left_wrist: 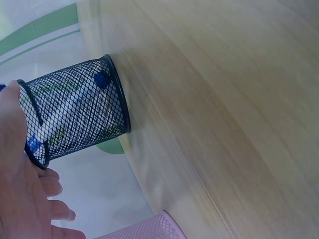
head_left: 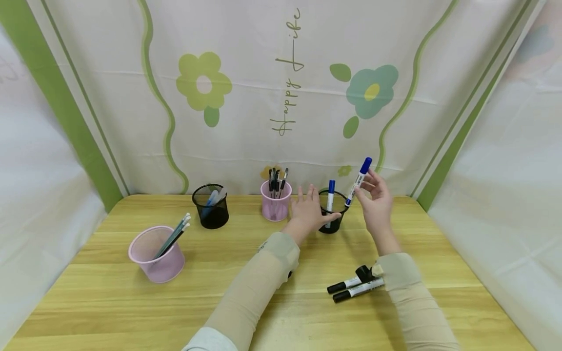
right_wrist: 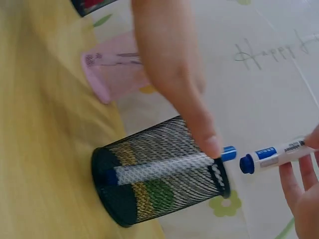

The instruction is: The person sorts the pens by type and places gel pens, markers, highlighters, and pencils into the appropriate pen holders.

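Observation:
My right hand [head_left: 376, 204] pinches a blue whiteboard marker [head_left: 358, 182] near its middle, blue cap up and lower end right by the rim of a black mesh pen cup [head_left: 330, 227]. Another blue marker [head_left: 331, 191] stands inside that cup, its cap above the rim. The left hand [head_left: 307, 213] is at the cup's near left side, fingers spread and fairly straight, thumb across the rim. In the right wrist view, the held marker [right_wrist: 279, 157] is just outside the opening of the mesh cup [right_wrist: 164, 199], with the left thumb on the rim.
Two black markers [head_left: 357, 290] lie by the right forearm, beside a small black object [head_left: 363, 273]. A pink cup [head_left: 274, 212] of black pens stands left of the left hand. Further left are another black mesh cup [head_left: 213, 217] and a pink cup [head_left: 164, 268] with pencil-like sticks.

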`<state>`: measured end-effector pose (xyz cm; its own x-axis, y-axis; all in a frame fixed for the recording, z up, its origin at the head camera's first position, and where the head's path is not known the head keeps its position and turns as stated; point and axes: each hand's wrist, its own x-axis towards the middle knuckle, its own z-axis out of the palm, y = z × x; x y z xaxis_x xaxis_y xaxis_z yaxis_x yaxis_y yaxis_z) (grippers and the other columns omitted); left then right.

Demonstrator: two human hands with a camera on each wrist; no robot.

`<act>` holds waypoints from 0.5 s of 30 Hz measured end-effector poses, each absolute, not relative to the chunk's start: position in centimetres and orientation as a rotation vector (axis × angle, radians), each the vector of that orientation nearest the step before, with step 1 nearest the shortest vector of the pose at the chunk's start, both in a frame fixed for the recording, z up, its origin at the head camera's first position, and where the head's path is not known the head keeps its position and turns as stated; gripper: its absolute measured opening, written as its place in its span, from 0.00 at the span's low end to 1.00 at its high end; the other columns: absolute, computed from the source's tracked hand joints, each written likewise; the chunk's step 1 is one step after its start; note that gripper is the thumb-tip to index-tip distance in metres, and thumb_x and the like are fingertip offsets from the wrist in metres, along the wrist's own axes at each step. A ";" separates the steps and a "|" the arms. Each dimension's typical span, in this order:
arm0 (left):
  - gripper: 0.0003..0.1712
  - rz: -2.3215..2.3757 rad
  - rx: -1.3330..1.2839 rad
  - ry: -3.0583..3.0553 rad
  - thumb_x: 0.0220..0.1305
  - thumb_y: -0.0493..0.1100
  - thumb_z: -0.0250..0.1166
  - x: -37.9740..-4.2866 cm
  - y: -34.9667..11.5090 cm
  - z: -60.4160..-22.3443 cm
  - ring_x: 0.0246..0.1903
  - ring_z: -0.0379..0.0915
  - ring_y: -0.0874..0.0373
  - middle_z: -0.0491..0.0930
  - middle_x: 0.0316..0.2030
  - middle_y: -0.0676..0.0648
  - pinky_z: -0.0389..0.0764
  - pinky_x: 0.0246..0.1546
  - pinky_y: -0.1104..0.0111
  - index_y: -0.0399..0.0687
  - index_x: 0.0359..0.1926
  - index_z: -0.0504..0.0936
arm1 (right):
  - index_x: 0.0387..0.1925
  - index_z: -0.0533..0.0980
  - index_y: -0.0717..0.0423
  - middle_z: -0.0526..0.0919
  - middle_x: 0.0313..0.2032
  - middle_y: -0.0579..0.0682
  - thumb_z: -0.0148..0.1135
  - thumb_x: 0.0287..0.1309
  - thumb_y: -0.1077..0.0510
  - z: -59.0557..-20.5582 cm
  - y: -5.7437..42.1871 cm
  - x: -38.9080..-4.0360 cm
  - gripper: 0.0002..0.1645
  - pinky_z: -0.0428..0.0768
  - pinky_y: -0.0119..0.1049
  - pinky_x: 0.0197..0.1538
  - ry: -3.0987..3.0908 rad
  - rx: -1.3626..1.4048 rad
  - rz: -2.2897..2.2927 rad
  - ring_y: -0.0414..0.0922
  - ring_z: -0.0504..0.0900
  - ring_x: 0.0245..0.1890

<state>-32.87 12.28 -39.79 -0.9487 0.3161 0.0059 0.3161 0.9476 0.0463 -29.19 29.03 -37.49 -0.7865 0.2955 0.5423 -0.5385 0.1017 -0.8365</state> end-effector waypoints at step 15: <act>0.66 0.126 0.488 3.111 0.58 0.88 0.38 -33.0 12.3 -39.9 0.79 0.38 0.42 0.43 0.81 0.48 0.59 0.72 0.46 0.48 0.83 0.46 | 0.71 0.67 0.63 0.75 0.52 0.53 0.61 0.64 0.74 -40.1 27.6 -30.2 0.34 0.81 0.24 0.47 -1.875 0.061 1.699 0.43 0.77 0.50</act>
